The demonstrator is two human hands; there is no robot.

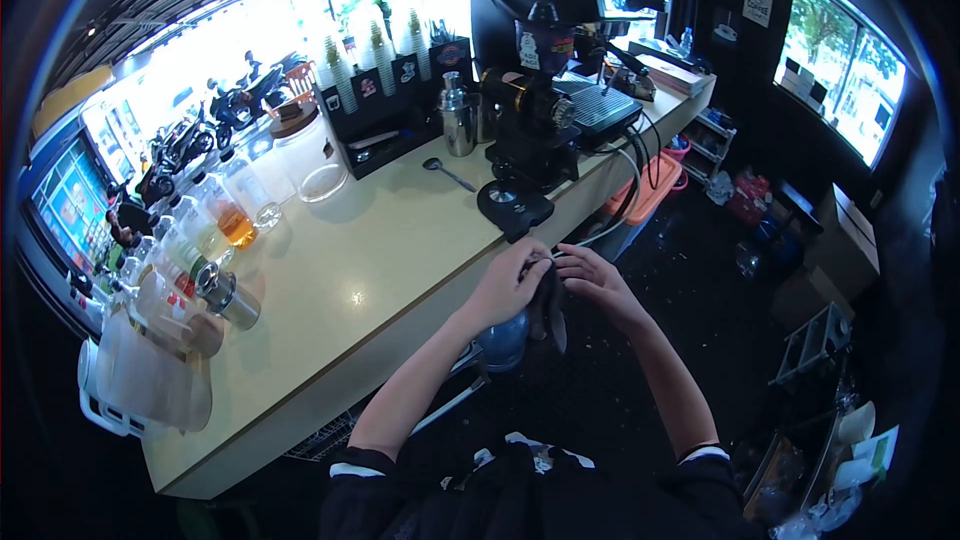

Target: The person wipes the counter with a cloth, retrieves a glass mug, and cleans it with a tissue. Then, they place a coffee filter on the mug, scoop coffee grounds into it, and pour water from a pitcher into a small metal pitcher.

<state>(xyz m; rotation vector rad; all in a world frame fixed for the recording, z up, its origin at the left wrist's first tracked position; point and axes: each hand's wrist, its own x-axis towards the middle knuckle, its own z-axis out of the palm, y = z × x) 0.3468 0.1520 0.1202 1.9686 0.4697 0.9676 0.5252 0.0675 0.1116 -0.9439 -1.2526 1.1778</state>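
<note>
1. Looking down on a long pale desk point(370, 250), slanting across the view, with bottles and jars lined up toward the left end.
2. Spotting a big black espresso machine point(515, 0) near the far end, with a black grinder point(530, 110) standing just in front of it.
3. Also catching a blue jug point(503, 345) low down, beside the desk and partly hidden behind the left arm and hand.
4. Grasping a dark cloth with the left hand point(513, 282), thumb on the near side, pretty firm from the looks of it.
5. Reaching in from the other side with the right hand point(597, 282), fingers loosely bent near the top of the cloth. Honestly can't tell if touching or just beside.
6. Dangling the dark cloth point(543, 312) between both hands, just off the near edge of the desk and over the floor. Hanging with the long axis roughly downward, closer to the left hand, with a black pad point(513, 208) just ahead on the desk.
7. Lastly, noticing a spoon point(450, 174) lying on the desk, beyond the pad and apart from both hands.
</note>
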